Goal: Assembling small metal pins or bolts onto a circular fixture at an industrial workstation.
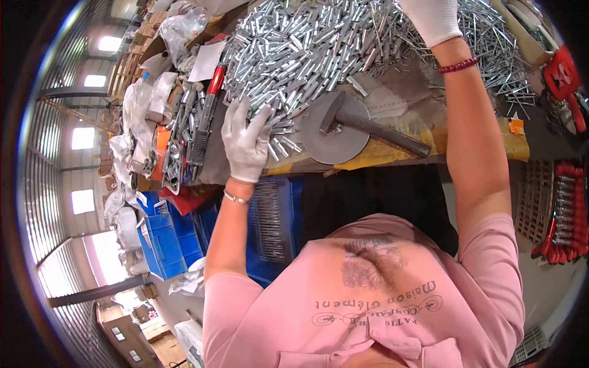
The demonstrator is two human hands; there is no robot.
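Note:
A big heap of shiny metal sleeves covers the far part of the bench. My left hand, in a white glove, rests at the heap's near left edge with its fingers apart, touching or just over the nearest sleeves; I see nothing held in it. Stretched far forward, my right hand, also gloved, is over the right side, beside thin metal pins. Its fingers run out at the upper edge, so their grip is hidden. Between the arms, a hammer lies across a round grey metal plate.
At the left lie a red-handled tool, plastic bags and blue bins. Below the bench edge, a blue crate holds rows of metal rods. Red-handled tools and a red rack stand at the right.

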